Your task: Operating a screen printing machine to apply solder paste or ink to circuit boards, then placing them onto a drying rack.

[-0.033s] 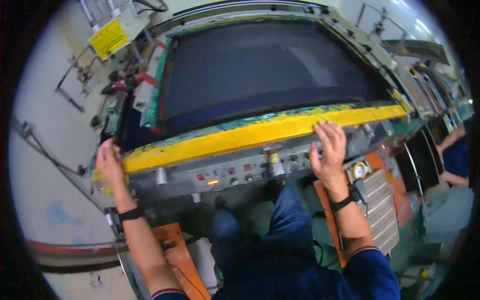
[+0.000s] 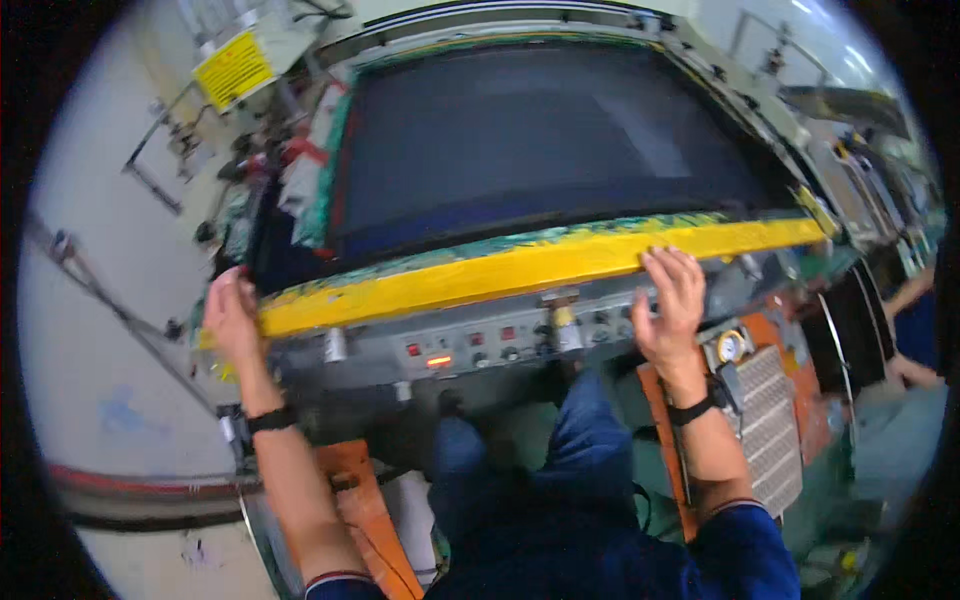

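A large screen-printing frame with dark mesh (image 2: 520, 130) lies across the machine in front of me. Its near side is a yellow bar (image 2: 480, 282), with torn green tape along the upper edge. My left hand (image 2: 234, 318) is at the bar's left end, fingers bent over the corner; some blur hides the fingertips. Toward the bar's right end, my right hand (image 2: 672, 312) has its fingertips against the lower edge. Its thumb stands apart, and the fingers are not wrapped round the bar.
Below the bar runs a grey control panel (image 2: 500, 340) with knobs and a lit red display. A round gauge (image 2: 732, 346) and a grey slatted panel (image 2: 770, 430) are at right. Another person's arm (image 2: 905, 290) shows at the far right. A yellow sign (image 2: 233, 70) hangs upper left.
The whole picture has shifted slightly to the right and a little down. Both hands keep about the same places along the yellow bar.
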